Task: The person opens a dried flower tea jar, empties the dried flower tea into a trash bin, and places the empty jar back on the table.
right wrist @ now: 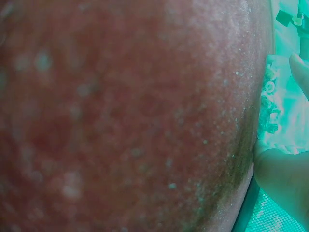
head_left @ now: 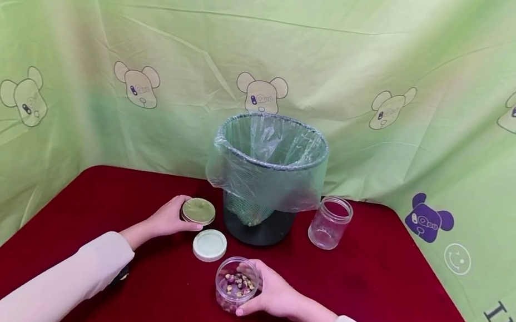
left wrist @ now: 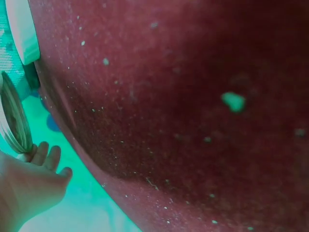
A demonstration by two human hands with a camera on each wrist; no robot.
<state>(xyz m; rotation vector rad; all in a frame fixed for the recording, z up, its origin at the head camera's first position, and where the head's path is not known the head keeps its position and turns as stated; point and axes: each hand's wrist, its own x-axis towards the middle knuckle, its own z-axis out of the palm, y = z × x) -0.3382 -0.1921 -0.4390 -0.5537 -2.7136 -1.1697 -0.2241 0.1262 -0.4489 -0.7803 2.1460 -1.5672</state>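
Note:
My left hand holds a gold round lid by its edge, thumb at the front and fingers at the back. The left wrist view shows the lid's ridged side at the fingertips. My right hand grips a clear round jar, with the thumb on the near side and fingers round the far side. Dried rosebuds lie inside this jar, and its top is uncovered. Between the hands, a white lid rests on the table.
A black mesh bin lined with a clear plastic bag stands at the table's back. To its right is an uncovered glass jar. A dark red cloth covers the table, and a green printed curtain hangs around it.

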